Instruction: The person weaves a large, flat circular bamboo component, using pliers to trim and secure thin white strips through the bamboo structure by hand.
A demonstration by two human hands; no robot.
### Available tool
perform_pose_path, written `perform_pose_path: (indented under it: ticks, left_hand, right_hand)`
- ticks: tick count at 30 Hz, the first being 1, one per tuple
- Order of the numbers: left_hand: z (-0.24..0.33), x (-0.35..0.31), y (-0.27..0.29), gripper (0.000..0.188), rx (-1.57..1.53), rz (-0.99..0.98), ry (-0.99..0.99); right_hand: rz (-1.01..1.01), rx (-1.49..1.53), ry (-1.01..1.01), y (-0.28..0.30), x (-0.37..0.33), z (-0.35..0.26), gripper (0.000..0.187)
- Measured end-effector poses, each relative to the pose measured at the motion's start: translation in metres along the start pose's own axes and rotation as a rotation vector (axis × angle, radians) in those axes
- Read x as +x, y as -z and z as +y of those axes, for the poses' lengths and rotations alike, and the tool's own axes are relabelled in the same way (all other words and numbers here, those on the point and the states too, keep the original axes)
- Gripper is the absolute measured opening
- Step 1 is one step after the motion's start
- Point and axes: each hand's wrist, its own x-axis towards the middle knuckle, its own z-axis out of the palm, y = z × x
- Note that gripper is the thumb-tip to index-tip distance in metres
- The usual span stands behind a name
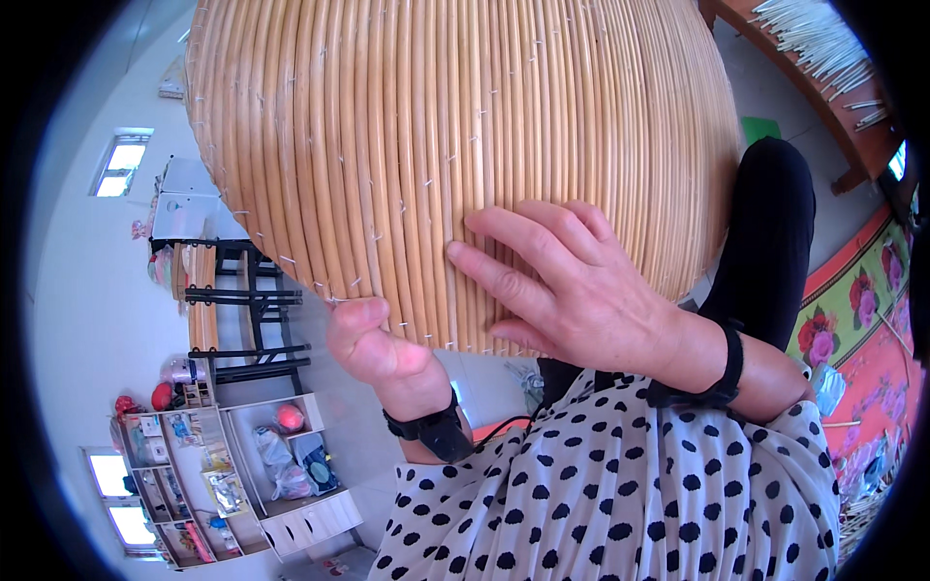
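Note:
A large round mat of tan plant stalks [465,126] fills the upper middle, its stalks laid side by side and dotted with short white stitches. My left hand [373,341] is closed in a fist at the mat's lower left edge, thumb and forefinger pressed together beside the last stitches. Whatever lies between those fingers is hidden or too thin to make out. Flat on the mat's lower part rests my right hand [557,276], its fingers spread across the stalks. Dark bands circle both wrists.
Thin pale stalks [823,53] lie bundled on a brown wooden table [862,136] at the upper right. A flowered cloth [852,329] spreads at the right. Black metal frames [252,300] and a shelf unit [281,474] holding bags stand on the left.

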Motion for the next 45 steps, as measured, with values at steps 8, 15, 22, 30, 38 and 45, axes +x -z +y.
perform_pose_path:
  ticks: [8, 15, 22, 30, 38, 45]
  left_hand:
    - [0.014, 0.021, -0.013, 0.077, -0.178, -0.037, 0.003]
    - [-0.006, 0.042, -0.024, 0.079, -0.315, -0.186, 0.136]
    - [-0.032, 0.053, -0.053, 0.072, -0.273, -0.243, 0.256]
    - [-0.064, 0.069, -0.088, 0.067, -0.185, -0.285, 0.414]
    - [-0.083, 0.084, -0.123, 0.062, -0.242, -0.506, 0.488]
    - [-0.108, 0.114, -0.093, 0.048, -0.312, -0.586, 0.523]
  right_hand:
    - [0.015, 0.035, -0.055, 0.001, 0.004, 0.003, 0.076]
    - [0.019, 0.058, -0.159, -0.007, -0.007, 0.019, 0.083]
    - [0.023, 0.081, -0.244, -0.014, -0.026, 0.044, 0.085]
    - [-0.051, 0.108, -0.448, -0.024, -0.040, 0.064, 0.125]
    - [-0.035, 0.228, -0.720, -0.022, -0.035, 0.081, 0.106]
    - [-0.072, 0.260, -0.716, -0.007, -0.028, 0.097, 0.099]
